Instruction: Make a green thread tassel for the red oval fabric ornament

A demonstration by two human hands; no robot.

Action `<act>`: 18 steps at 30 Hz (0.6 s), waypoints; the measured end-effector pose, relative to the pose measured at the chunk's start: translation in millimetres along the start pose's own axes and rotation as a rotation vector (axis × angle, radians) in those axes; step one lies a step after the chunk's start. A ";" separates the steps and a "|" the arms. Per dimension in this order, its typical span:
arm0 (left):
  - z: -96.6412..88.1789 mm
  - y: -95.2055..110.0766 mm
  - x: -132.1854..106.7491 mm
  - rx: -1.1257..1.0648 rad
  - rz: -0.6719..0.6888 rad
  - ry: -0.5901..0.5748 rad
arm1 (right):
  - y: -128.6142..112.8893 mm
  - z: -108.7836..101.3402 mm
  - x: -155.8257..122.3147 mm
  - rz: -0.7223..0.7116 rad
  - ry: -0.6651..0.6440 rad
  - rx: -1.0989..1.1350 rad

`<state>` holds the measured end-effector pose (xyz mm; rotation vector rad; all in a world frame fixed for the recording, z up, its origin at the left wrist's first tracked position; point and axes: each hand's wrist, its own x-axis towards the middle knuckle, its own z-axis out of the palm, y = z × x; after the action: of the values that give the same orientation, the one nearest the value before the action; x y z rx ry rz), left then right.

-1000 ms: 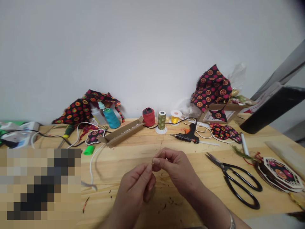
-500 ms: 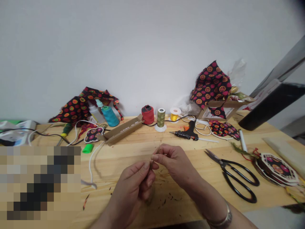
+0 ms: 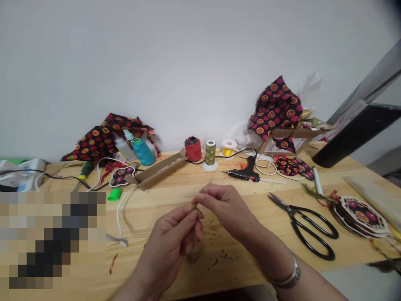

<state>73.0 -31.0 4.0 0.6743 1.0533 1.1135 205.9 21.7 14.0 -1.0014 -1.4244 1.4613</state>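
Low over the front middle of the wooden table, my left hand is closed, thumb against fingers, on olive-green thread that hangs in loose loops beneath it. My right hand meets it fingertip to fingertip, pinching the same thread just above the left thumb; the fingers hide most of the pinched part. Behind the hands stands a spool of olive-green thread, between a red thread cone and a yellow spool. Black-handled scissors lie partly open to the right of my right hand.
A black glue gun lies behind the hands. Leftward are a long cardboard box, a teal thread cone and a green cap. Stacked patterned octagonal pieces sit at right. Pixel blocks cover the lower left.
Both hands have shifted slightly left, and the right fingertips now sit above the left thumb. More of the hanging thread shows below my left hand. The view has turned a little.
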 end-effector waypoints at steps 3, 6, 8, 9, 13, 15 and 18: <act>-0.5 6.0 -0.3 -0.056 0.104 0.035 | 2.9 1.4 3.6 0.002 0.077 0.078; 0.9 12.6 -0.8 -0.087 0.248 0.051 | 5.7 6.2 3.9 0.023 0.013 0.262; 2.1 15.7 -1.0 -0.081 0.368 0.055 | 5.7 9.7 3.1 0.017 -0.040 0.307; 2.5 16.6 -1.0 -0.065 0.427 0.066 | 5.1 11.0 2.8 -0.003 -0.048 0.307; 2.8 17.8 1.3 0.040 0.571 0.150 | -1.5 11.7 2.3 -0.135 0.030 0.249; 2.4 17.7 3.2 0.068 0.582 0.171 | -5.3 11.8 1.6 -0.174 0.044 0.212; 2.0 16.5 5.4 0.065 0.561 0.173 | -8.7 14.5 -0.7 -0.173 -0.064 0.237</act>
<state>69.0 -20.2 17.2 0.9736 1.0787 1.6490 192.7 16.4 23.2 -0.6731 -1.3113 1.5028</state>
